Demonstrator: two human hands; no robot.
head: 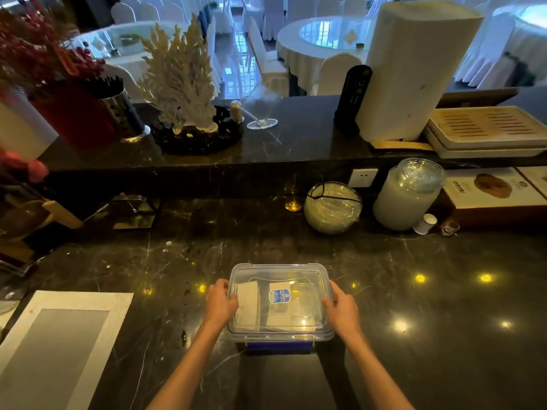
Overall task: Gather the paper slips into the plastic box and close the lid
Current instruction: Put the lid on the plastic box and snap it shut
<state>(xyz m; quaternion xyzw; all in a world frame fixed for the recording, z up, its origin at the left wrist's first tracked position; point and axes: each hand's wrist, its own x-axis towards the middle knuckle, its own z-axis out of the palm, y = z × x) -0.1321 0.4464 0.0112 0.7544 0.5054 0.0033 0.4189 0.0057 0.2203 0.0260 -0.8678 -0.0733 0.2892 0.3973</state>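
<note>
Both hands flank the clear rectangular plastic box (279,303) on the dark marble counter (414,276) — the left hand (220,303) and right hand (340,310) each clamp a short side, apparently to seat the transparent lid (296,276) evenly. White paper slips (248,306) lie inside, so only latching — the blue front clip (279,347) hangs down — seems left.

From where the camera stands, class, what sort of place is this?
Probably a restaurant banquet hall's service counter: round white-clothed dining table, white-covered chairs, and a dark marble counter where both hands hold a clear plastic box.
</note>
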